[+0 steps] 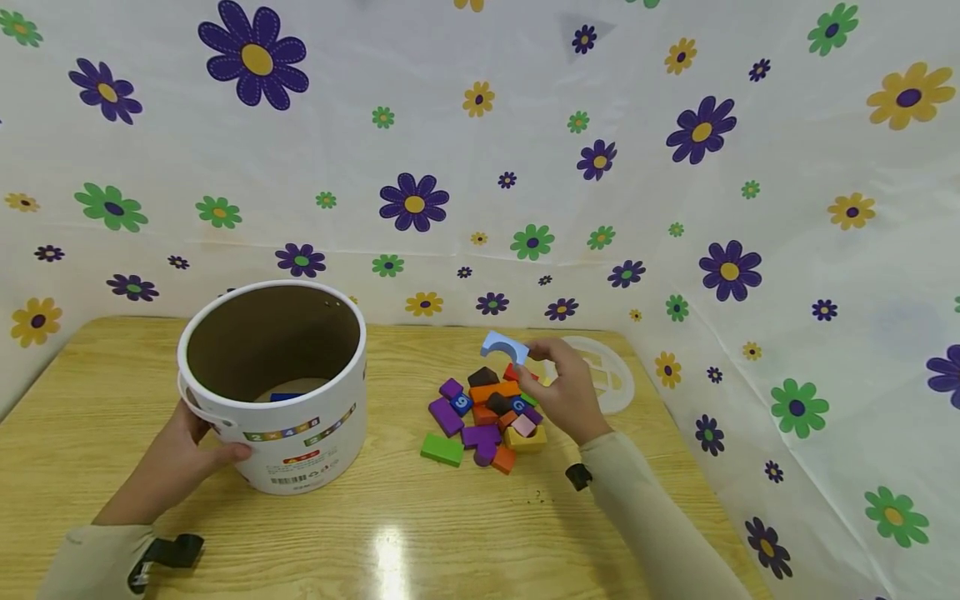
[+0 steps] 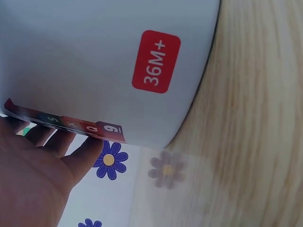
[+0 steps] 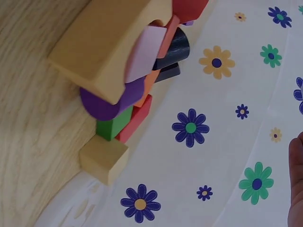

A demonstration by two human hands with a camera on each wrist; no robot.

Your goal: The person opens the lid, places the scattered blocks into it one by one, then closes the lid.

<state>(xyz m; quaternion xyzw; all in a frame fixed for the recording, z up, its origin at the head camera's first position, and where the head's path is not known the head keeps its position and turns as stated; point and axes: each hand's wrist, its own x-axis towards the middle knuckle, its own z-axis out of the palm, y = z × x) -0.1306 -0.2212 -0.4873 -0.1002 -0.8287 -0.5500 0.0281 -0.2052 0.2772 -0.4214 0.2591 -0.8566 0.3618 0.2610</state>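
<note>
A light blue arch block (image 1: 504, 346) is pinched between the thumb and fingers of my right hand (image 1: 564, 387), raised above a pile of blocks. In the right wrist view only the edge of that hand (image 3: 296, 177) shows, and the arch is out of sight. My left hand (image 1: 176, 462) holds the side of a white bucket (image 1: 330, 442), thumb across its front. The left wrist view has the fingers (image 2: 83, 158) against the bucket wall (image 2: 94, 61). Inside the bucket lies a blue block (image 1: 287, 397); the rest of its floor is partly hidden.
Purple, orange, red, blue and yellow blocks lie heaped mid-table, with a green block (image 1: 442, 450) at the near left. A translucent white lid (image 1: 617, 383) lies behind my right hand. Flower-printed sheeting (image 1: 420, 275) borders the wooden table (image 1: 315, 542) at the back and right.
</note>
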